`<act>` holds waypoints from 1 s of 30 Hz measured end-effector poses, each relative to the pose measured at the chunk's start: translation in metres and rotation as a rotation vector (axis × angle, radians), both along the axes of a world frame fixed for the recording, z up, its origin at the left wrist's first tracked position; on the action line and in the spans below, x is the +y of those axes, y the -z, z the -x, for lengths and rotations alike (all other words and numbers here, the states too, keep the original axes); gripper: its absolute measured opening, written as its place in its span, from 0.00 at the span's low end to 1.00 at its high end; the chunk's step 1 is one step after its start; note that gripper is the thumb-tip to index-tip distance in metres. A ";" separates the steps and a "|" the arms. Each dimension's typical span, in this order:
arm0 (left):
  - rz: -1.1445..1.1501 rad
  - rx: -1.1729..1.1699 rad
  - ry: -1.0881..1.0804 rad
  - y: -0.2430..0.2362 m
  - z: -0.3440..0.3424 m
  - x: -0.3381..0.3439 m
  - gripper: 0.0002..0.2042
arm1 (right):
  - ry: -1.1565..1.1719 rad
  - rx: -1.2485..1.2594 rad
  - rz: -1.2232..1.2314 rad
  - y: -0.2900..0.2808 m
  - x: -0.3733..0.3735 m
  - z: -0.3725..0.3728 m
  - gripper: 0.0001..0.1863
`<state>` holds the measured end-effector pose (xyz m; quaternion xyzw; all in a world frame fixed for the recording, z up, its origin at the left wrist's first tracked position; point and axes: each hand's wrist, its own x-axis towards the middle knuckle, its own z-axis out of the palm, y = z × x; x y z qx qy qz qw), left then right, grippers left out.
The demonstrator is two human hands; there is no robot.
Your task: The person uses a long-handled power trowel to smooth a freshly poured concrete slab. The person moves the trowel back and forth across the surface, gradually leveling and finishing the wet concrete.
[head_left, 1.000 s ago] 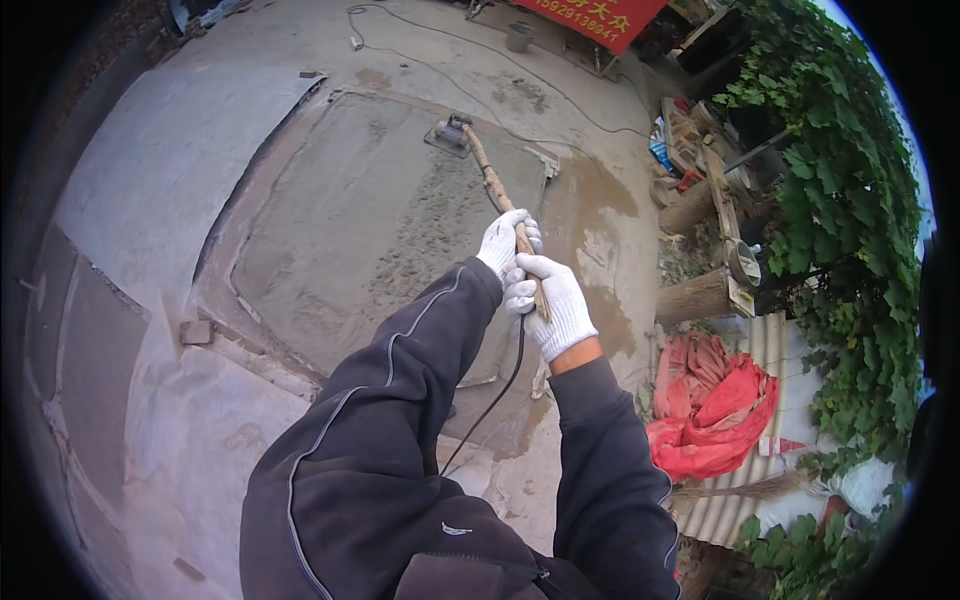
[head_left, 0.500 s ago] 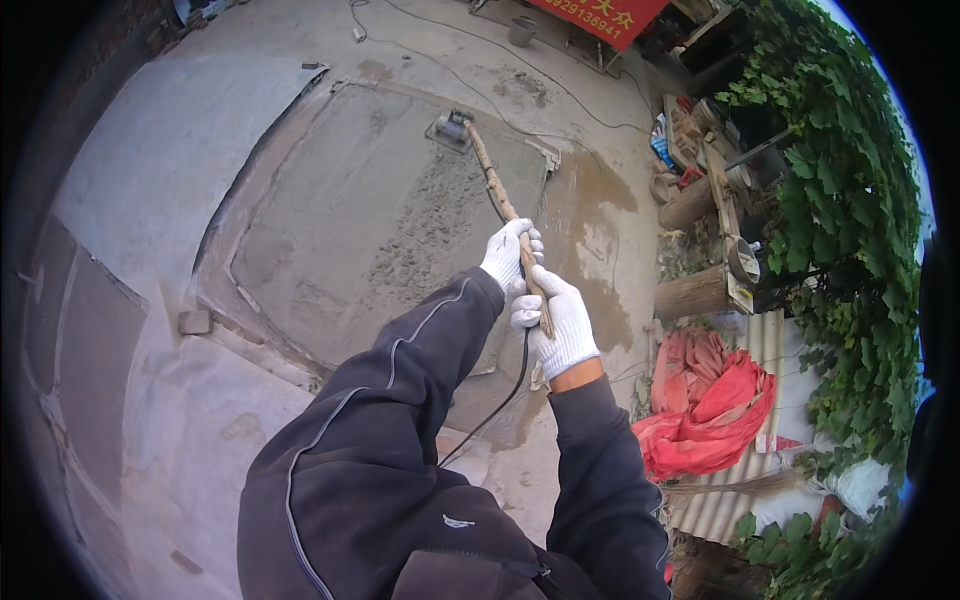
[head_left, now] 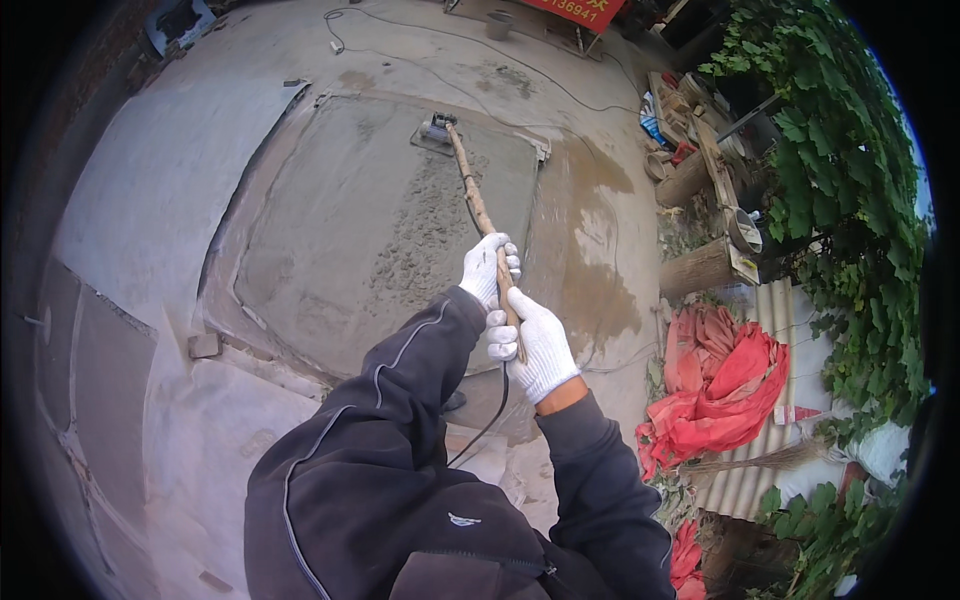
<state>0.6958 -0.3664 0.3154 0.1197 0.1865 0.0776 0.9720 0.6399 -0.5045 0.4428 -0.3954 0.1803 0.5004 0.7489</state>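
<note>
Both my hands wear white knit gloves and grip one long wooden pole handle (head_left: 472,187). My left hand (head_left: 487,268) is wrapped round it farther along. Nearer to me, my right hand (head_left: 535,340) closes round its near end. At the far end sits a small motor on a flat plate, a vibrating concrete screed (head_left: 435,131), resting on a slab of wet grey concrete (head_left: 310,215). The concrete is smooth at left and lumpy in a strip below the tool. A black power cable (head_left: 490,425) hangs from the handle near my right hand and runs down beside my body.
A brick (head_left: 205,346) lies at the slab's near left corner. Wet ground (head_left: 595,250) borders its right side. Farther right are logs (head_left: 695,267), a red cloth heap (head_left: 720,390) and leafy vines (head_left: 840,200). A thin cable (head_left: 455,85) crosses the ground beyond, near a bucket (head_left: 498,25).
The screed has shifted left and slightly nearer over the concrete. My hands have moved left and down with the handle, still gripping it. The whole view has shifted a little too.
</note>
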 end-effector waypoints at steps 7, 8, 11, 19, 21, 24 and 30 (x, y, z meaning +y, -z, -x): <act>-0.036 0.051 0.021 -0.001 0.020 -0.012 0.05 | -0.039 -0.020 0.032 0.004 -0.013 0.012 0.14; -0.058 0.057 0.017 0.001 0.025 -0.013 0.05 | -0.053 -0.016 0.029 0.006 -0.015 0.015 0.14; -0.074 0.075 0.017 0.006 0.035 -0.018 0.06 | -0.072 -0.003 0.030 0.013 -0.020 0.027 0.14; -0.118 0.071 -0.017 0.014 0.054 -0.023 0.06 | -0.068 -0.008 0.076 0.013 -0.023 0.050 0.18; -0.126 0.072 -0.007 0.014 0.061 -0.023 0.06 | -0.077 -0.014 0.085 0.011 -0.024 0.057 0.18; -0.130 0.055 -0.004 0.018 0.069 -0.025 0.06 | -0.093 -0.010 0.090 0.014 -0.027 0.065 0.18; -0.117 0.065 0.019 0.028 0.081 -0.028 0.07 | -0.094 0.023 0.079 0.020 -0.035 0.081 0.15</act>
